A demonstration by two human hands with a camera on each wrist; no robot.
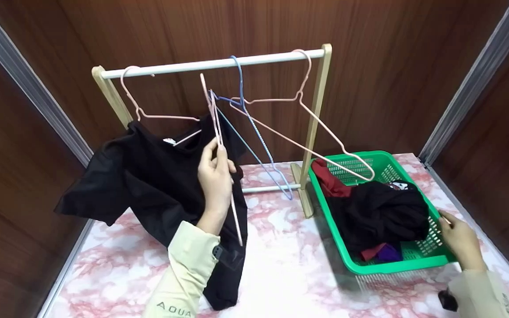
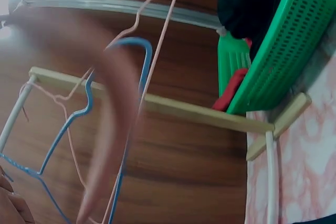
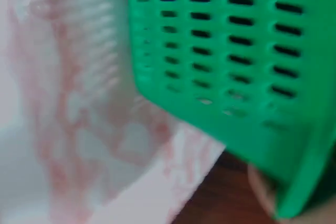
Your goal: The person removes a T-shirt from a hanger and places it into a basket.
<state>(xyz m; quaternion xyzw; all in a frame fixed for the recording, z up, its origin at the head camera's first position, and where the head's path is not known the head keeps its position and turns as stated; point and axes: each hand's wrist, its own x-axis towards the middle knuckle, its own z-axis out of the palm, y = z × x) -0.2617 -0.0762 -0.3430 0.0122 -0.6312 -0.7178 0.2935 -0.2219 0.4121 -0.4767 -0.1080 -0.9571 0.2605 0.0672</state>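
Note:
My left hand (image 1: 217, 176), raised in front of the rack, pinches a pink clothes hanger (image 1: 237, 221), seen nearly edge-on in the head view. Just behind it a black T-shirt (image 1: 157, 190) drapes from another pink hanger (image 1: 166, 116) at the rail's left end. My right hand (image 1: 461, 240) grips the right rim of a green plastic basket (image 1: 407, 265); in the right wrist view part of a finger (image 3: 261, 184) shows past the basket's edge. Inside the basket lie a bundled black garment (image 1: 378, 216), a dark red cloth (image 1: 332, 179) and a bit of purple cloth (image 1: 389, 252).
A clothes rack with a white rail (image 1: 179, 67) and wooden posts (image 1: 316, 115) stands at the back. A blue hanger (image 1: 261, 137) and a bare pink hanger (image 1: 325, 126) hang from it, the pink one reaching over the basket. Wood-grain panels (image 1: 391, 79) enclose the marbled tabletop (image 1: 281, 265).

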